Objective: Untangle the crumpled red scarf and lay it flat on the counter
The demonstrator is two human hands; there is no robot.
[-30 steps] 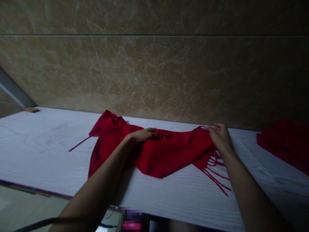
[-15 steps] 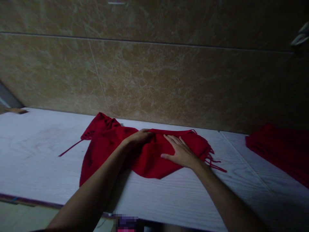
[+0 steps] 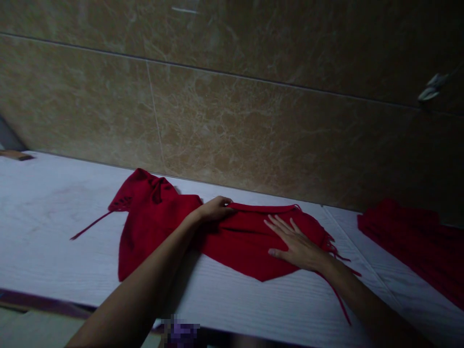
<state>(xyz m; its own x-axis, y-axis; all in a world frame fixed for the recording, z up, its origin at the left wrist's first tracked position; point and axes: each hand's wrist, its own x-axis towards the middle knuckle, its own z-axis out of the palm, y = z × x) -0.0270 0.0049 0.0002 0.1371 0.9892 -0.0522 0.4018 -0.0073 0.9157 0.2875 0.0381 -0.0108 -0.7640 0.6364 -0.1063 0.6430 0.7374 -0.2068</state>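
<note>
A red fringed scarf (image 3: 246, 261) lies partly folded and spread on a white wood-grain surface (image 3: 224, 309). Its left end is bunched, with an openwork pattern and one long strand trailing left. Fringe strands stick out at the right end. My left hand (image 3: 216, 209) is closed on the scarf's far edge, around its middle, fingertips curled over the cloth. My right hand (image 3: 295, 244) lies flat on the right part of the scarf, palm down and fingers spread. Some fringe passes beneath my right wrist.
A second red cloth (image 3: 416, 237) lies in a heap at the right. Brown marbled wall tiles (image 3: 224, 125) rise along the far edge. A small wooden piece (image 3: 16, 155) rests in the far left corner. A pale object (image 3: 433, 88) is on the wall at right.
My right hand has slid to the right across the scarf, and the cloth beneath is smoother and more stretched out. The left hand stays at the far edge. The view has tilted slightly.
</note>
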